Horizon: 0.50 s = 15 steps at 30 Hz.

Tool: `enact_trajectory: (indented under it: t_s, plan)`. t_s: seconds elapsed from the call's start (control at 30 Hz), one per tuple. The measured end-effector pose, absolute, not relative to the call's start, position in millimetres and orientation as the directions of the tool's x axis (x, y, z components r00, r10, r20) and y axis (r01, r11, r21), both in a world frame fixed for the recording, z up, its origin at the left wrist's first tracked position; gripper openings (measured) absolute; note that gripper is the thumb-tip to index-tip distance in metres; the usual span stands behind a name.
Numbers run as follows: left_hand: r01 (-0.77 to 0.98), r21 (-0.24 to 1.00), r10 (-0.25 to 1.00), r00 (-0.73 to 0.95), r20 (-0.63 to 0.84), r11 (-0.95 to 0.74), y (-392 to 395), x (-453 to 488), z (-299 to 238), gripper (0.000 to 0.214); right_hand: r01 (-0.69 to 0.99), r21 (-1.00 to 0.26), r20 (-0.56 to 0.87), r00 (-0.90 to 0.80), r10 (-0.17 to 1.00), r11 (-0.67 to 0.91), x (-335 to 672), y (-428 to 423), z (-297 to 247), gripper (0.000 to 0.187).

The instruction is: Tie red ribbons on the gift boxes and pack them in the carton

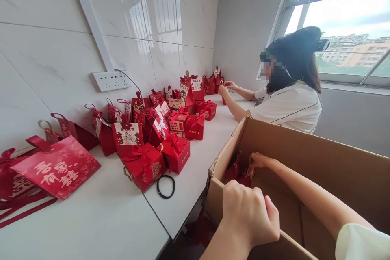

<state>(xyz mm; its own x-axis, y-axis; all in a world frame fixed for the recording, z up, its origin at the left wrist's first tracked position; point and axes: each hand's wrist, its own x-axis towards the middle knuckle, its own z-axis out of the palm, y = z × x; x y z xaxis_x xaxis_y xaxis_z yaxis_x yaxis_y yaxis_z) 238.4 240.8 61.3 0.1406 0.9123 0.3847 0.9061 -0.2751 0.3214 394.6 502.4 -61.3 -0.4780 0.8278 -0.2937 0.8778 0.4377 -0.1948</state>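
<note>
My left hand [247, 213] is closed over the near rim of a large brown cardboard box [323, 156]. Inside that box, my right hand [259, 161] reaches down to the far left corner. Its fingers are bent round the edge of a red gift box [244, 178], partly hidden by the carton wall and my left hand. Another dark red piece [234, 167] sits beside it in the corner. The bottom of the carton shows as bare cardboard under my right forearm.
Left of the carton, a white table [100, 211] bears several red gift boxes [143, 166], a red paper bag [59, 166] and a black hair tie [166, 187]. Across the carton, a co-worker [289, 105] handles a small red box. A power strip [111, 81] is on the wall.
</note>
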Motion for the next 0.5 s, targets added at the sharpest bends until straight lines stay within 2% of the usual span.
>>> enact_trajectory:
  t_s: [0.1,0.2,0.33,0.43,0.5]
  plan:
    - [0.915,0.308,0.927,0.149,0.344,-0.261,240.3,238.8,63.9,0.027,0.863,-0.202,-0.244,-0.503,0.829,0.464,387.8,493.2,-48.1,0.011]
    - [0.927,0.286,0.935,0.147,0.322,-0.244,240.9,240.4,65.0,0.028,0.861,-0.194,-0.225,-0.505,0.834,0.469,380.4,491.9,-19.3,0.005]
    - [0.926,0.244,0.906,0.181,0.382,-0.287,247.2,242.6,56.2,0.028,0.870,-0.195,-0.203,-0.488,0.849,0.454,368.2,489.8,37.6,0.018]
    - [0.853,0.214,0.783,0.300,0.545,-0.476,251.1,235.4,45.2,0.024,0.839,-0.233,-0.062,-0.518,0.853,0.492,353.5,477.2,82.4,0.018]
    - [0.748,0.148,0.607,0.389,0.693,-0.647,247.6,220.1,40.0,0.020,0.806,-0.260,0.123,-0.518,0.846,0.531,341.1,462.7,107.2,0.021]
